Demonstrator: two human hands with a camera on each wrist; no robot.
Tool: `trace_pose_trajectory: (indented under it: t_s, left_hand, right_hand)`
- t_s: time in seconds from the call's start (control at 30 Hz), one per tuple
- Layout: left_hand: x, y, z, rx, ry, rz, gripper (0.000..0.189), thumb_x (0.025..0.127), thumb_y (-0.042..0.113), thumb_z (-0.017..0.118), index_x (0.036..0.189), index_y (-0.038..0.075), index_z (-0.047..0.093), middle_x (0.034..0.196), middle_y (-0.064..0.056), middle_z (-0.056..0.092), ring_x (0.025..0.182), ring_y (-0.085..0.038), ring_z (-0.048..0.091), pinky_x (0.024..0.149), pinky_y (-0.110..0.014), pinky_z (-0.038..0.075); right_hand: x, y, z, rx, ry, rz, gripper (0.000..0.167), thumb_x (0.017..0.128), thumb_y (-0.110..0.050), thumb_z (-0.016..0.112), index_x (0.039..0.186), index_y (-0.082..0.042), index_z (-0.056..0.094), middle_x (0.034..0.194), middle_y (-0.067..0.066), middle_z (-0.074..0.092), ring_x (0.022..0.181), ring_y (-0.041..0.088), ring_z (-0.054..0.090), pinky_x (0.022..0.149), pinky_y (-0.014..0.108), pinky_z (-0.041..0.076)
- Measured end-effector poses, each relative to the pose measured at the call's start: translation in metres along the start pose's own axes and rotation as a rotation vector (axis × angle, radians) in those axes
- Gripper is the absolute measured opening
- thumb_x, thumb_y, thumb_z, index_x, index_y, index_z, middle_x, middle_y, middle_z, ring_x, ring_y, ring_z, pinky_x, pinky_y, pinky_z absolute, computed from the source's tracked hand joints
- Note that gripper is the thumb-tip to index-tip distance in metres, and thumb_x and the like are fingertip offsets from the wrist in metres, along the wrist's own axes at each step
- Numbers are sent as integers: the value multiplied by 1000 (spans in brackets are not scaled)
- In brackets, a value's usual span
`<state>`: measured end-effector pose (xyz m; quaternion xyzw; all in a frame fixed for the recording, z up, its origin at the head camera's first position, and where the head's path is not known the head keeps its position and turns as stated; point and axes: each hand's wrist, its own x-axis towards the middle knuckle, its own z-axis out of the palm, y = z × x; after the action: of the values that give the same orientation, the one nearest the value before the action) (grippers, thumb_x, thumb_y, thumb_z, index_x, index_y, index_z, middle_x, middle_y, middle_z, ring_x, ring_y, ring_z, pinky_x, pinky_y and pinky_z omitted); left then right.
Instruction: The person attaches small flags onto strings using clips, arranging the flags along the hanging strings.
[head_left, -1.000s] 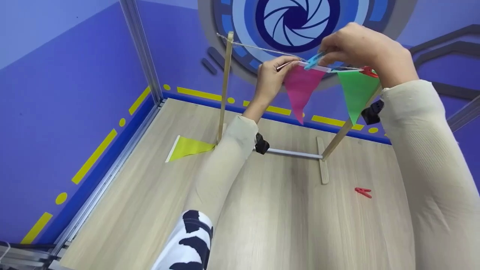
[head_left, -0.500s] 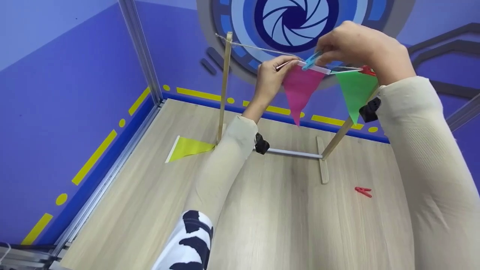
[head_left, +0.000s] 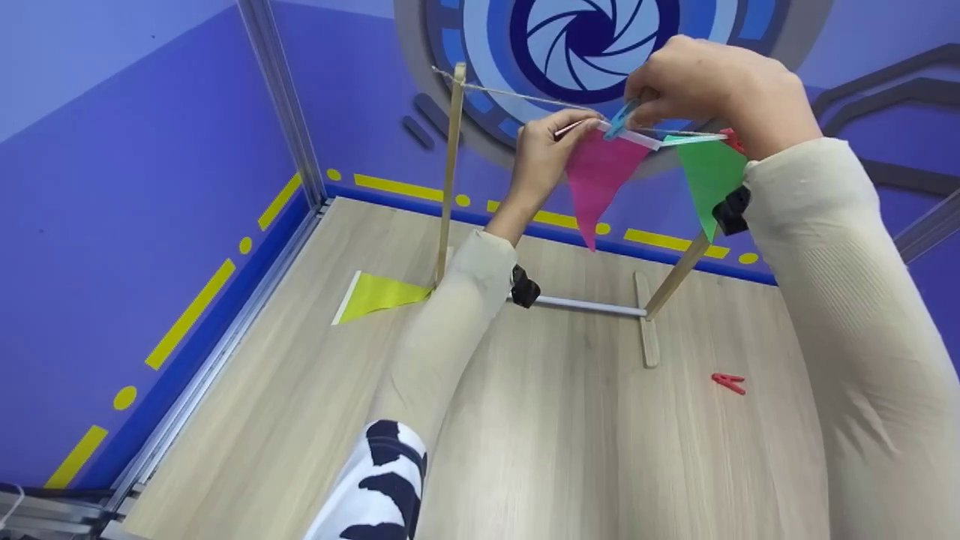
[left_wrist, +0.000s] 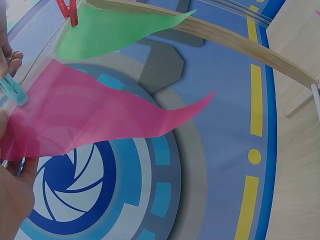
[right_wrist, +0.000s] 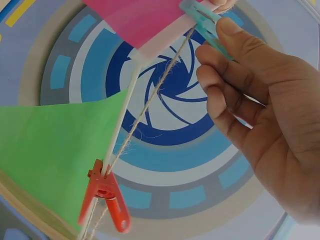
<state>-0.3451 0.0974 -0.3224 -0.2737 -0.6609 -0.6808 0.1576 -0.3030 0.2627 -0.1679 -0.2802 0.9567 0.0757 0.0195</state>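
With thumb and fingers, my left hand (head_left: 541, 154) pinches the white top edge of a pink triangular pennant (head_left: 604, 172) up at the twine. My right hand (head_left: 720, 90) holds a light-blue clothespin (head_left: 621, 120) by its handle end; in the right wrist view the clothespin (right_wrist: 202, 22) sits over the pennant's white band and the twine (right_wrist: 155, 90). Beside it hangs a green pennant (head_left: 705, 172), fixed to the twine by a red clothespin (right_wrist: 105, 192). The left wrist view shows the pink pennant (left_wrist: 100, 110) hanging below my fingers.
The twine runs from a left wooden post (head_left: 451, 172) toward a right wooden post (head_left: 679, 274); a pale rod (head_left: 589, 306) joins their feet. A yellow pennant (head_left: 379, 295) lies on the table (head_left: 585, 450) at left, and a second red clothespin (head_left: 728, 383) lies at right.
My right hand has shifted slightly left and up, with the blue clothespin tilting more upright. The green pennant sways a little. My left hand stays at the pink pennant's edge.
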Motion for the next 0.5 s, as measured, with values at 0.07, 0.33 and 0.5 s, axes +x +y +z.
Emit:
trace_pose_trajectory:
  t_s: [0.07,0.33,0.5]
  left_hand:
    - [0,0,0,-10,-3,-3,20,96,14,69,108,1,78,103,-6,77,97,-3,71,90,-18,54]
    - [-1,0,1,-18,-3,-12,19,96,14,68,108,2,78,103,-6,77,96,-4,71,88,-19,55]
    - [-2,0,1,-10,12,-15,19,96,15,69,107,3,78,101,-4,78,95,-3,71,85,-20,56]
  right_hand:
    - [1,-1,-1,-7,-6,6,30,98,-18,70,113,7,70,93,22,69,77,32,60,78,53,57]
    - [0,-7,-4,2,-52,80,38,100,-23,67,126,5,66,104,23,69,87,34,62,86,57,56]
    - [1,-9,-5,21,-49,92,43,99,-28,68,128,3,65,108,24,69,92,36,63,90,60,54]
